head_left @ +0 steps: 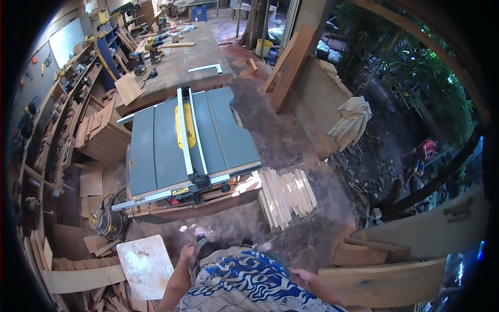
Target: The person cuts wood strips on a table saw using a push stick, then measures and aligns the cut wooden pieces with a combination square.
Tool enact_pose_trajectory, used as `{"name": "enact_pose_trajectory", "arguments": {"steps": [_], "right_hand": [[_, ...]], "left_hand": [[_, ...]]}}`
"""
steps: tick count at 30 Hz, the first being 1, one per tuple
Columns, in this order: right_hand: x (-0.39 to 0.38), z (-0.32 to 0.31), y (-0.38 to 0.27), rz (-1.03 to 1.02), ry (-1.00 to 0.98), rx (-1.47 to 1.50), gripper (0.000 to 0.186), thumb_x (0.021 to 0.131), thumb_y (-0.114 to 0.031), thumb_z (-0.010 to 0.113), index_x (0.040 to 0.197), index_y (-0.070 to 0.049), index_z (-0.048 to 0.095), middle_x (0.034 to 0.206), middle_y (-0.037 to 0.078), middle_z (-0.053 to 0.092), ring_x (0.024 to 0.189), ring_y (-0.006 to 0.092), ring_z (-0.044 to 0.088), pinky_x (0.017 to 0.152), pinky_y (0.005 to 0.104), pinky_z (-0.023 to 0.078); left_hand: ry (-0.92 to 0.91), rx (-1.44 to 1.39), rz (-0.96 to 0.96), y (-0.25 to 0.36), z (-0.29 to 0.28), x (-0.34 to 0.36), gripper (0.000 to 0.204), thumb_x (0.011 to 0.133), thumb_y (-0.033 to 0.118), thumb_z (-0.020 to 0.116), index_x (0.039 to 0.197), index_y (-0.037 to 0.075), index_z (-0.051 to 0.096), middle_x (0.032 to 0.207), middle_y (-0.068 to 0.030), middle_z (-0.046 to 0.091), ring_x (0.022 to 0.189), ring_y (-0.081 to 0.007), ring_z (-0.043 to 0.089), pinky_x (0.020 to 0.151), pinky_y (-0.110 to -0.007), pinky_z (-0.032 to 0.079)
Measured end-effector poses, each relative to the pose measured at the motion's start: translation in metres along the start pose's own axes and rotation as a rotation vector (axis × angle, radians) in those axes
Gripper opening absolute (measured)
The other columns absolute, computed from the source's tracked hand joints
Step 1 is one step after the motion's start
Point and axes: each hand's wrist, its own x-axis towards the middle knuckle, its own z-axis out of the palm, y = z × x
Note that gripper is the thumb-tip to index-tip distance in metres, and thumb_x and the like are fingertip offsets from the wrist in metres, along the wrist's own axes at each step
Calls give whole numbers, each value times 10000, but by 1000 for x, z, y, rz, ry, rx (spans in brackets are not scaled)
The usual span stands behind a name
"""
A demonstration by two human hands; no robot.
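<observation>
My left hand (188,251) is low in front of me by my left side, its fingers curled in; what they hold, if anything, is too small to make out. On the other side, my right hand (301,275) is closed next to the edge of my blue and white patterned clothing (244,273), with its grip partly hidden. Ahead of both hands, out of their reach, stands a table saw (141,156) with a grey top, a yellow insert (190,125) and a metal rip fence (186,138) across it. Neither hand touches the saw.
Pale wood strips (280,200) lie stacked right of the saw. A shop vacuum (110,222) and a stained white panel (145,265) are at left. Beyond, a workbench (202,49) bears cordless drills (154,49) and a square (205,68). Boards (296,67) lean at right.
</observation>
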Motion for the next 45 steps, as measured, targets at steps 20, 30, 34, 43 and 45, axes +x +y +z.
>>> {"name": "enact_pose_trajectory", "arguments": {"steps": [20, 30, 34, 43, 45], "right_hand": [[164, 234, 152, -99, 39, -7, 565, 929, -352, 643, 1423, -98, 541, 1322, 58, 660, 1115, 186, 673, 987, 389, 542], [101, 199, -2, 176, 162, -763, 778, 824, -393, 748, 1486, -91, 472, 1402, 105, 602, 1198, 245, 626, 995, 399, 532], [92, 160, -94, 264, 309, -1315, 869, 782, -410, 791, 1512, -88, 445, 1434, 124, 579, 1232, 268, 607, 999, 403, 528], [129, 124, -248, -592, 805, -406, 545, 883, -247, 732, 1370, -53, 585, 908, 75, 661, 724, 154, 581, 533, 301, 443], [138, 137, -268, -585, 799, -575, 567, 882, -253, 738, 1383, -45, 571, 883, 68, 663, 712, 145, 576, 531, 298, 444]], "left_hand": [[-207, 67, 113, -26, -161, 103, 270, 910, 211, 605, 954, -24, 730, 831, -59, 681, 699, -146, 592, 638, -287, 463], [-306, 55, 28, -8, -159, 113, 431, 951, 299, 623, 1233, -21, 682, 1092, -100, 722, 984, -184, 635, 893, -313, 489], [-523, -51, 51, 39, -131, 59, 451, 976, 348, 588, 1223, -16, 687, 1131, -93, 714, 997, -184, 646, 874, -331, 509], [-612, 302, 708, 320, -204, -87, 358, 995, 387, 612, 1148, 95, 751, 1095, -139, 747, 995, -226, 702, 914, -395, 528], [-349, 96, 1323, 402, -242, -159, 330, 989, 317, 608, 1127, 52, 748, 1092, -105, 685, 977, -237, 655, 855, -368, 518]]}}
